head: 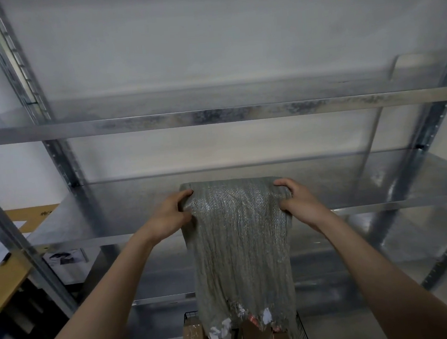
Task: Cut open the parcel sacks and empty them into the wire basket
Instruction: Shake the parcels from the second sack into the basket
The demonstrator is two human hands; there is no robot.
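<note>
In the head view, the person is holding a grey-green woven sack [240, 249] straight above the wire basket [302, 331], which is sitting at the bottom edge of the frame. The left hand [171, 214] is gripping the sack's upper left corner, with fingers and thumb curled into the fabric. The right hand [298, 202] is gripping the upper right corner in the same way, and both are well above the basket. The sack is hanging limp and upside down, its ragged lower end, with scraps of white label, dangling just over the basket's contents. Brown cardboard parcels [193, 337] are lying inside the basket, partly hidden by the sack. A metal shelving rack [212, 115] is standing behind the basket, and a wooden table [0, 286] with papers is showing to the basket's left.
</note>
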